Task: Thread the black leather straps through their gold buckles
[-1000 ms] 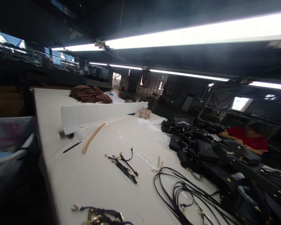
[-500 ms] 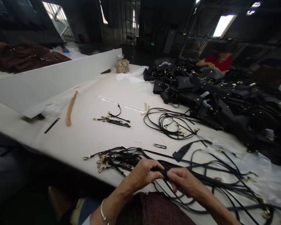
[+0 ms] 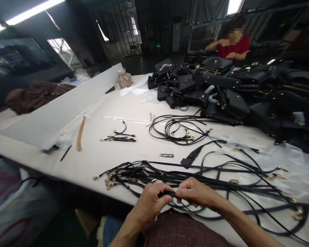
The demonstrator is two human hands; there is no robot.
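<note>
At the table's front edge, my left hand (image 3: 149, 200) pinches a black strap (image 3: 170, 194) between thumb and fingers. My right hand (image 3: 195, 192) is closed on the same strap, close beside the left. Just beyond both hands lies a bundle of long black straps (image 3: 175, 177), and its gold snap hooks (image 3: 112, 176) are gathered at the left end. Small thread snips (image 3: 167, 155) rest on the table past the bundle. A scrap of black cloth (image 3: 190, 159) is to their right. The fingers hide part of the held strap.
Coiled straps (image 3: 157, 135) and short hooked straps (image 3: 122, 139) lie mid-table. Black handbags (image 3: 221, 82) are heaped at the right, with a person in red (image 3: 243, 48) behind. A white divider (image 3: 67, 104) stands at the left; clear plastic (image 3: 288, 157) spreads at the right.
The view has tilted up and shifted, so more of the room and the person in red show. Both hands keep hold of the strap, close together as before.
</note>
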